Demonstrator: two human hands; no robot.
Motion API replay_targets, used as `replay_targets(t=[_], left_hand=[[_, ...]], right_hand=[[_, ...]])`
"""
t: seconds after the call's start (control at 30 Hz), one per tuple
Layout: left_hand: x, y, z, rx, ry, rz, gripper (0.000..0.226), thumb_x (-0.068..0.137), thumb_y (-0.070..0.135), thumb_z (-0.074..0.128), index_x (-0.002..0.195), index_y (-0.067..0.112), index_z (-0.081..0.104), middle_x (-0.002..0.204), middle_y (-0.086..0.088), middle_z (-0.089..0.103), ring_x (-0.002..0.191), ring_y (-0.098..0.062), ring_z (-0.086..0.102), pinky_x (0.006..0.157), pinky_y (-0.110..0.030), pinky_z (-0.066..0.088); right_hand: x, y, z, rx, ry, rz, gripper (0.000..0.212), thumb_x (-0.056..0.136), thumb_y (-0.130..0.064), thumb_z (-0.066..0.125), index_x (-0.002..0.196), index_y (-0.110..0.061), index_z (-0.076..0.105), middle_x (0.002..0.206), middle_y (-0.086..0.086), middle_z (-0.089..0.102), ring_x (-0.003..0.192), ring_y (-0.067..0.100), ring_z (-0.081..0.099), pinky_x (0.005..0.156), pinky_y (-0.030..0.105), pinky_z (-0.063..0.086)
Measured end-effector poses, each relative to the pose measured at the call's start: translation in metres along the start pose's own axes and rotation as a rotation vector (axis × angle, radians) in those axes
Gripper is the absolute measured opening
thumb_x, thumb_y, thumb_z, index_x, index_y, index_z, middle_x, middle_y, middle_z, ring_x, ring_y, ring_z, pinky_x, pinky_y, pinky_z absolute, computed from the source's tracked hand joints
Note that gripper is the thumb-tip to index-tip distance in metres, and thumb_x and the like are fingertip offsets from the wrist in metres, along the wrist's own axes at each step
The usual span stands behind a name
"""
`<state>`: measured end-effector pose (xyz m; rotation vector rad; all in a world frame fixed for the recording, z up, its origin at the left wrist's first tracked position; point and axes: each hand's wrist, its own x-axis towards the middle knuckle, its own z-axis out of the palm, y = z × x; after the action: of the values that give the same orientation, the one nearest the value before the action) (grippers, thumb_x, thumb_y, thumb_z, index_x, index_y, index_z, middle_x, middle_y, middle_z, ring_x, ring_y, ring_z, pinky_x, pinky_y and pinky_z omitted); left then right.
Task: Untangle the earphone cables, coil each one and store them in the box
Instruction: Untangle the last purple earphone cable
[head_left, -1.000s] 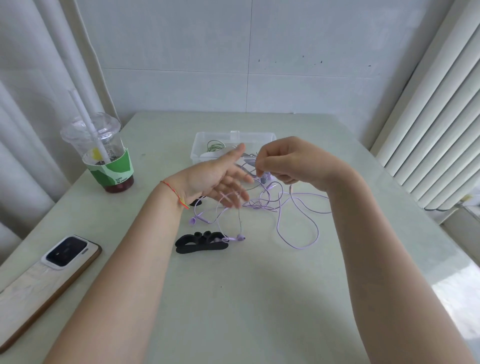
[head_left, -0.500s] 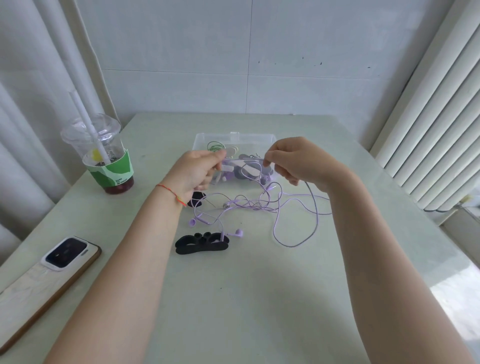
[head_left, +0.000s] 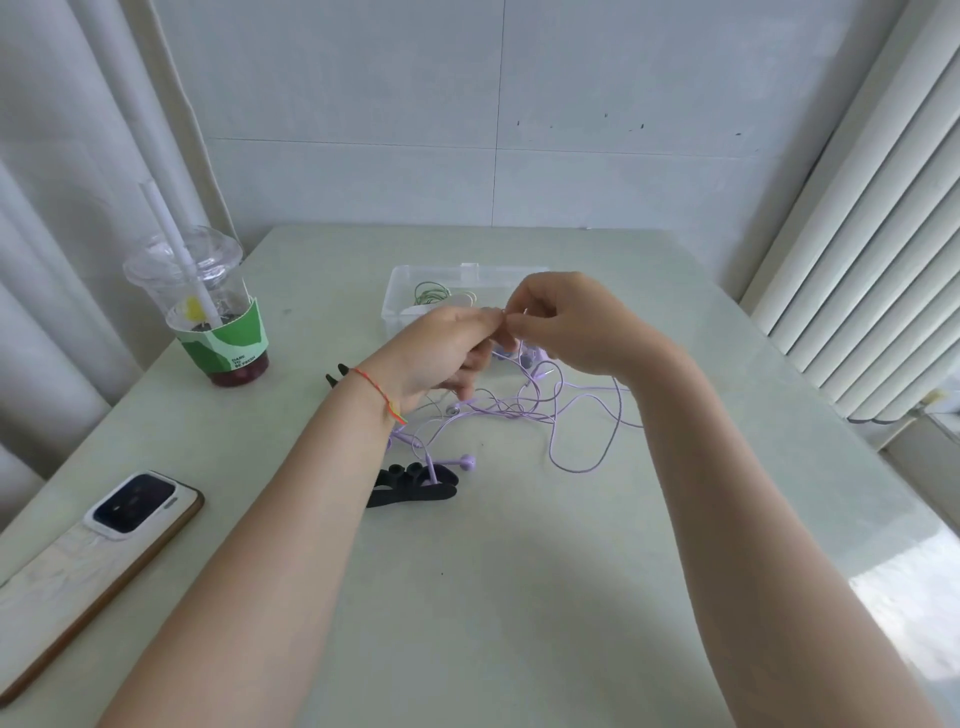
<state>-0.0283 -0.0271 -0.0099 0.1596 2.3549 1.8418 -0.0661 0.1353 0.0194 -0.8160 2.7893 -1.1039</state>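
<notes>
White tiled walls closed in the far side of the room, with long curtain folds on the left and pale vertical blinds on the right. Below them the pale green worktop (head_left: 519, 597) took up most of the view.

Both bare forearms reached out over it. The left hand (head_left: 441, 353), with a red string bracelet (head_left: 376, 393) at its wrist, and the right hand (head_left: 566, 322) met fingertip to fingertip just above the near edge of the box, each pinching the same short stretch of the lilac earphone cable (head_left: 556, 421). From that pinch the cable hung down and spread in a loose tangle on the worktop, one wide loop lying to the right and an earbud (head_left: 467, 461) resting near the front.

At the left stood a clear plastic cup (head_left: 208, 312) with a domed lid, a white straw and a green sleeve; dark red drink filled only its bottom. A phone (head_left: 98, 566) lay face down near the left edge.

The clear box (head_left: 397, 299) sat open behind the hands, holding a coiled green cable (head_left: 428, 292) and a pale one beside it; the rest of its contents were hidden by the fingers.

A black strap-like piece (head_left: 413, 486) lay just in front of the tangle, touching the cable.
</notes>
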Motion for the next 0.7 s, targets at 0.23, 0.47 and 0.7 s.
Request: replay_targets(t=[0.23, 0.47, 0.7], left_hand=[[-0.001, -0.005, -0.027, -0.199, 0.036, -0.038, 0.033, 0.103, 0.026, 0.041, 0.072, 0.016, 0.048, 0.054, 0.005, 0.019, 0.038, -0.008, 0.017, 0.041, -0.019, 0.024], [-0.002, -0.005, -0.031, -0.249, -0.021, -0.004, 0.027, 0.098, 0.023, 0.045, 0.072, 0.016, 0.046, 0.051, 0.007, 0.019, 0.037, -0.006, 0.014, 0.044, -0.021, 0.007], [0.0, -0.001, -0.011, -0.199, -0.047, 0.011, 0.03, 0.102, 0.026, 0.043, 0.074, 0.016, 0.047, 0.052, 0.007, 0.017, 0.04, -0.007, 0.012, 0.043, -0.021, 0.006]], right_hand=[[0.013, 0.031, -0.013, -0.099, 0.367, 0.217, 0.013, 0.095, -0.017, 0.047, 0.096, -0.012, 0.059, 0.092, 0.003, 0.061, 0.084, 0.025, 0.054, 0.067, 0.029, 0.038], [0.012, 0.035, -0.015, -0.146, 0.452, 0.299, 0.032, 0.092, -0.008, 0.039, 0.115, -0.01, 0.061, 0.122, 0.01, 0.055, 0.113, 0.026, 0.05, 0.08, 0.024, 0.032], [0.001, -0.014, 0.013, 0.305, 0.033, 0.013, 0.023, 0.095, -0.01, 0.044, 0.108, -0.018, 0.062, 0.09, 0.002, 0.069, 0.073, 0.018, 0.061, 0.072, 0.036, 0.051]])
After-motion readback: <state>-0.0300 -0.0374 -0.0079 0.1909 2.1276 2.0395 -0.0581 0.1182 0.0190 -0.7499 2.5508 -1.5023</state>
